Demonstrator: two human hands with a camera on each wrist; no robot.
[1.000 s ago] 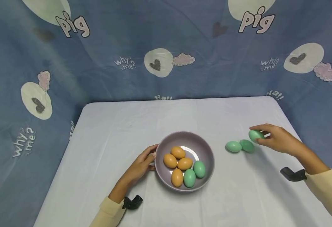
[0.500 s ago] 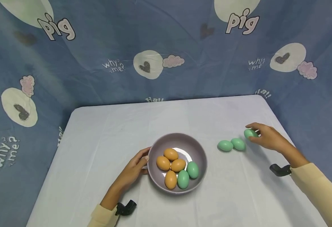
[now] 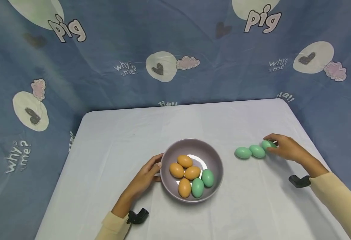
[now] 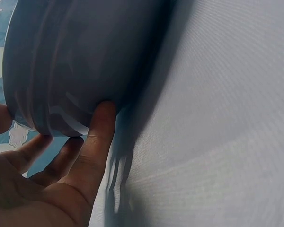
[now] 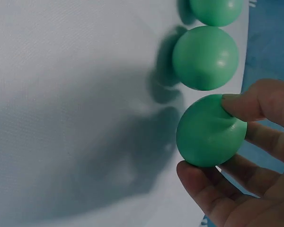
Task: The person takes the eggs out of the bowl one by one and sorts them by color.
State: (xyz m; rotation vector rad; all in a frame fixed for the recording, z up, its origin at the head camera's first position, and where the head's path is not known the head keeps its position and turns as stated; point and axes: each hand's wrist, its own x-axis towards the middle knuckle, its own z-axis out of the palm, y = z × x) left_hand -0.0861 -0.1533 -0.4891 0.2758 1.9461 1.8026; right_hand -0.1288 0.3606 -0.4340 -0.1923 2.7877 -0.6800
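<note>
My right hand (image 3: 284, 146) pinches a green egg (image 5: 210, 131) between thumb and fingertips, low over the right side of the table. Close beside it lie two more green eggs, the nearer one (image 3: 257, 151) and the farther one (image 3: 243, 152), forming a short row with the held egg. A greyish-purple bowl (image 3: 212, 155) stands at the table's middle. On its left side, my left hand (image 3: 144, 175) holds it, thumb at the rim and fingers against the outer wall (image 4: 75, 56). Inside the bowl are several orange eggs (image 3: 184, 187) and two green eggs (image 3: 197, 187).
A white cloth covers the table (image 3: 127, 133). Behind it and along both sides hangs a blue printed curtain (image 3: 103, 90). Black mounts sit at the left wrist (image 3: 138, 216) and the right wrist (image 3: 299, 181).
My right hand has lowered its green egg towards the end of the row of two. The left hand stays at the bowl. The whole head view has shifted slightly.
</note>
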